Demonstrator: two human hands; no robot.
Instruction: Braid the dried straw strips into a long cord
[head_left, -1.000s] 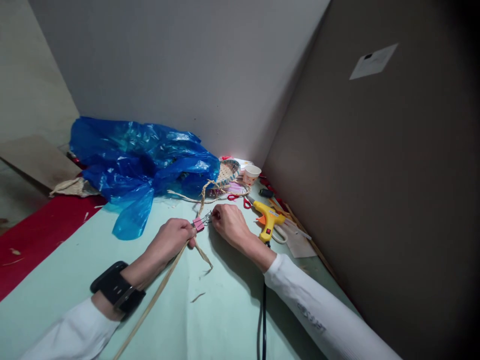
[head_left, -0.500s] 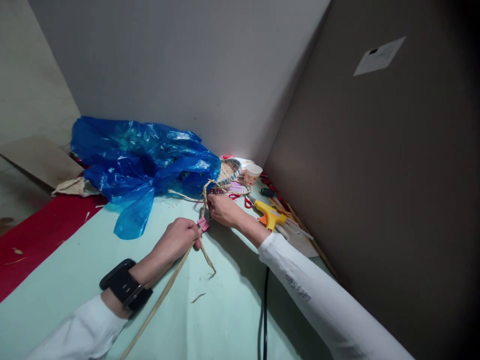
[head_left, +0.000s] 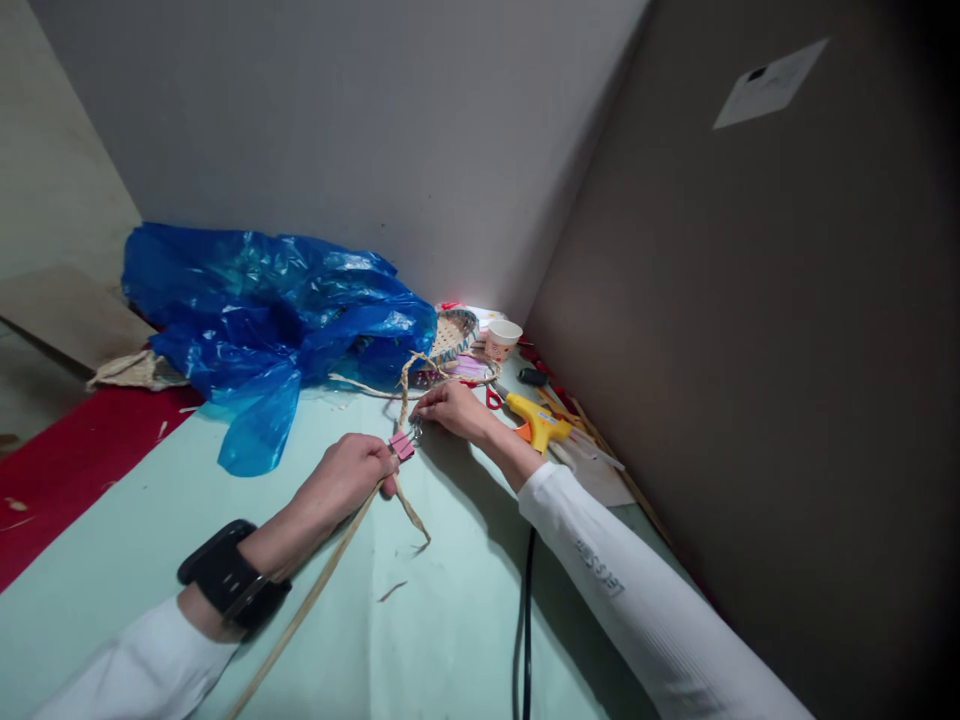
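Close under a pink binder clip [head_left: 402,446], my left hand [head_left: 358,466] pinches pale straw strands. The clip grips a twisted straw braid [head_left: 404,395] that runs up toward the back of the table. A long flat straw strand [head_left: 315,592] trails from the left hand to the lower edge of the view, and a shorter loose end [head_left: 410,515] hangs below the fingers. My right hand [head_left: 454,410] has its fingers closed at the clip's metal handles, which partly show under the fingertips.
A crumpled blue plastic bag [head_left: 277,300] fills the back left. Toward the back right are a woven basket [head_left: 454,333], a paper cup [head_left: 502,340], red-handled scissors [head_left: 493,398] and a yellow glue gun [head_left: 538,420]. A black cable [head_left: 529,610] crosses the table's front.
My right fingers have shifted slightly away from the clip's body, so its metal handles now show. The left hand keeps its pinch on the straw. The whole view has shifted a little.
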